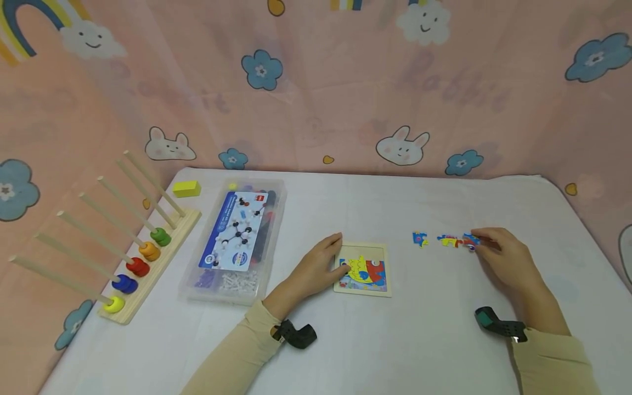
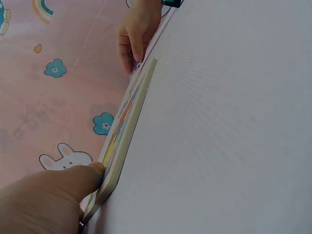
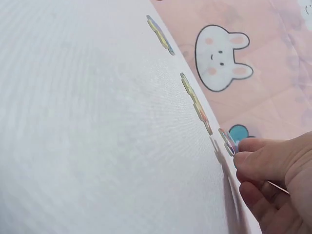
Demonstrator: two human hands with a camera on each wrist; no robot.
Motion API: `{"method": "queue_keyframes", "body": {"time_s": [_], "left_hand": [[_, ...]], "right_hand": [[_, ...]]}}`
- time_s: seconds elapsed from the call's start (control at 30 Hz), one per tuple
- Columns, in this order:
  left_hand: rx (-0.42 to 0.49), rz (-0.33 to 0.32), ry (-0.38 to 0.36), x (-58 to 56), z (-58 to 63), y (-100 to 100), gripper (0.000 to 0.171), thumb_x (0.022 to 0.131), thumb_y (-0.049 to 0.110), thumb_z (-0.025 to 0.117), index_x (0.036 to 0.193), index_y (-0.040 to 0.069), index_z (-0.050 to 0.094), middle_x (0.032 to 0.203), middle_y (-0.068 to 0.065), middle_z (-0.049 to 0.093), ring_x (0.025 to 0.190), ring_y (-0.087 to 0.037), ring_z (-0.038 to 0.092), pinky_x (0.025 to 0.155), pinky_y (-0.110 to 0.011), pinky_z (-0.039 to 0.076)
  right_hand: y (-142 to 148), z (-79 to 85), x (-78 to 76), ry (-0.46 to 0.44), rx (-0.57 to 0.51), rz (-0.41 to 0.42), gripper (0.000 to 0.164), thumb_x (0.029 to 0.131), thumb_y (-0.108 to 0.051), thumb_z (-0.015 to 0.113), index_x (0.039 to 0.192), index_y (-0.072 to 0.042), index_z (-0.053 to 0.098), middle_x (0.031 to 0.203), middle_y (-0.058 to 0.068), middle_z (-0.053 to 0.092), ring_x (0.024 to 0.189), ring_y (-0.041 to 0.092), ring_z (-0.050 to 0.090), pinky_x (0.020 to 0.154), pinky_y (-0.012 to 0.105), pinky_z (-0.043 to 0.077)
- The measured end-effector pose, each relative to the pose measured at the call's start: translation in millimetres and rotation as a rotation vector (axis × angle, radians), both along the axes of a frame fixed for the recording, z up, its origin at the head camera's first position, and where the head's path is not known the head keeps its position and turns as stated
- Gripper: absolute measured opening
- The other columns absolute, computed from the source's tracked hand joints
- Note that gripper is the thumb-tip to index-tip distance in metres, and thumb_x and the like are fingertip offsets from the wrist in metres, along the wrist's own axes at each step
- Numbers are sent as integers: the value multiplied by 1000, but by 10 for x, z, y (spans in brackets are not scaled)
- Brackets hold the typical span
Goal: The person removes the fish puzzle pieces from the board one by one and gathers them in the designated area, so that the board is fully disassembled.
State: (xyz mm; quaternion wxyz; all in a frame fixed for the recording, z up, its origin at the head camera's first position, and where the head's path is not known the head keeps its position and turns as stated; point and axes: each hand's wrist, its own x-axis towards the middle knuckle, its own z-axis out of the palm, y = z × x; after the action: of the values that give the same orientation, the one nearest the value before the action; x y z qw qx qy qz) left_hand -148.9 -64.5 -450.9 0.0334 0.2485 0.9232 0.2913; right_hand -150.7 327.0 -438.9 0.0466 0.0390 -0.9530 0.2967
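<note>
My left hand (image 1: 318, 266) holds a small wooden puzzle board (image 1: 362, 293) by its left edge, the thumb lying over the frame in the left wrist view. Inside the frame are yellow, red and blue picture pieces. Farther right, my right hand (image 1: 508, 260) pinches a blue and red puzzle piece (image 3: 227, 142) between thumb and fingers, tilted above the cloth in the right wrist view. Just left of it lies a yellow and red puzzle piece (image 1: 448, 241). A blue and yellow puzzle piece (image 1: 420, 238) lies flat between that one and the board.
A clear plastic case (image 1: 274, 236) with a molecule-picture card stands left of my left hand. Beyond it are a wooden peg rack (image 1: 185, 225) with coloured beads and a yellow block (image 1: 186, 188). A pink patterned curtain (image 1: 316, 109) hangs behind the white table (image 1: 405, 345).
</note>
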Motion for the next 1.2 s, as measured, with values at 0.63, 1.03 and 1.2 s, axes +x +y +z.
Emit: {"method": "queue_keyframes", "body": {"time_s": [0.63, 1.03, 1.2], "left_hand": [[-4, 1, -9, 2, 10, 7, 66, 90, 33, 64, 142, 0, 41, 151, -10, 36, 140, -23, 33, 114, -34, 32], [0, 0, 1, 3, 23, 0, 66, 90, 32, 64, 141, -1, 41, 150, -11, 37, 139, -24, 34, 113, -35, 32], [12, -3, -4, 8, 22, 0, 66, 90, 32, 64, 141, -2, 41, 150, -12, 37, 140, -25, 34, 114, -35, 32]], "right_hand": [[79, -117, 6, -2, 12, -80, 32, 97, -8, 49, 127, 3, 53, 129, 27, 47, 117, 47, 45, 91, 62, 41], [63, -123, 4, -34, -5, -95, 35, 99, -10, 47, 131, 2, 50, 134, 28, 44, 119, 49, 43, 94, 62, 40], [64, -128, 26, -43, -21, -117, 41, 100, -14, 46, 137, 2, 44, 131, 29, 45, 118, 48, 43, 94, 63, 39]]}}
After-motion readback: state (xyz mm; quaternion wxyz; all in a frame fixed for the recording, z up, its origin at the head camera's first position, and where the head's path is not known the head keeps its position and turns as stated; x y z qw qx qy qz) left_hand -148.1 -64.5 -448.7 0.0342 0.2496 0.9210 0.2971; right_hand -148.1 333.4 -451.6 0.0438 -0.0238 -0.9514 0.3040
